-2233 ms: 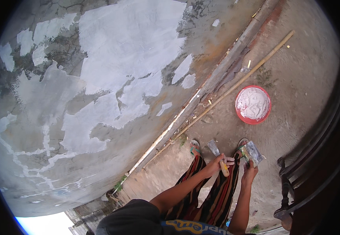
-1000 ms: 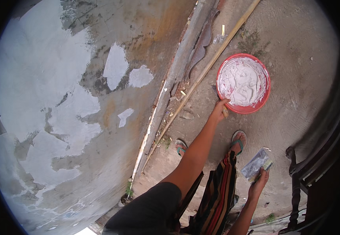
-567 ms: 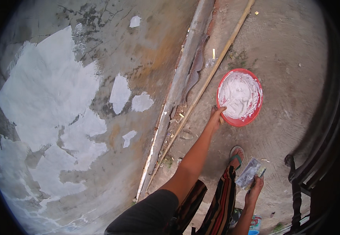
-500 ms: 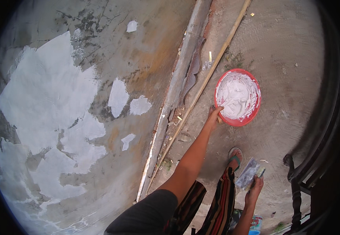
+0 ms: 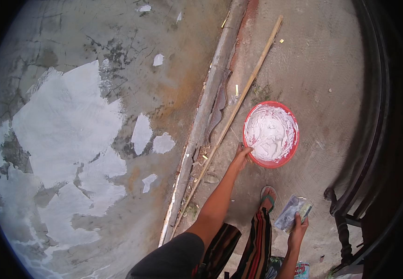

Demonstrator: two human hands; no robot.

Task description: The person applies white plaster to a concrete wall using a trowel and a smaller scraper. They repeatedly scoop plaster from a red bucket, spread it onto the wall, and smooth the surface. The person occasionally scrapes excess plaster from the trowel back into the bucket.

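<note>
My left hand (image 5: 242, 157) is closed on the near-left rim of a round red basin (image 5: 297, 135), thumb over the edge. Thick white putty (image 5: 272, 130) is smeared across the basin's bottom and sides. Lower right, my right hand (image 5: 298, 227) grips a flat rectangular scraper (image 5: 287, 215), its greyish blade coated with whitish residue and a yellowish strip along one edge. The scraper is apart from the basin. At the left stands a grey wall (image 5: 173, 60) with a large white putty patch (image 5: 66, 125) and several smaller ones.
A long wooden pole (image 5: 252, 76) lies along the wall's base, beside a concrete ledge (image 5: 209, 88) and a dark scalloped board (image 5: 218, 109). Dark turned-wood furniture (image 5: 343, 232) stands at the right. Near my feet is a printed container (image 5: 302, 269) on the dirt floor (image 5: 322, 93).
The view has shifted, so wall, pole and basin appear in different places. The basin stays in my left hand and the scraper in my right.
</note>
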